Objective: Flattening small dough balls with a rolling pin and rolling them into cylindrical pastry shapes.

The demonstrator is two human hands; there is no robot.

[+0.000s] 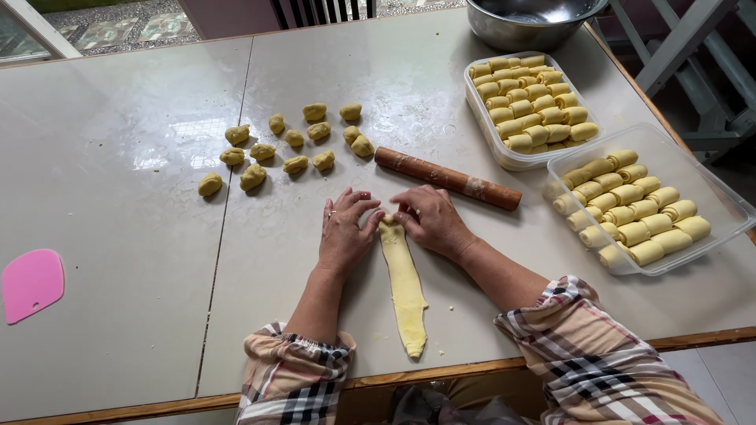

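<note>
Plaid sleeves (583,354) frame a flat dough strip (405,287) on the worktop (118,236). Both hands, left (344,232) and right (431,220), pinch its far end. Two trays (713,177) hold finished rolls; about fourteen lumps (287,145) lie unrolled.

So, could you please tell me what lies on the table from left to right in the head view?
Pink scraper → dough lumps → left hand → dough strip → right hand → two tubs of rolled dough.
</note>
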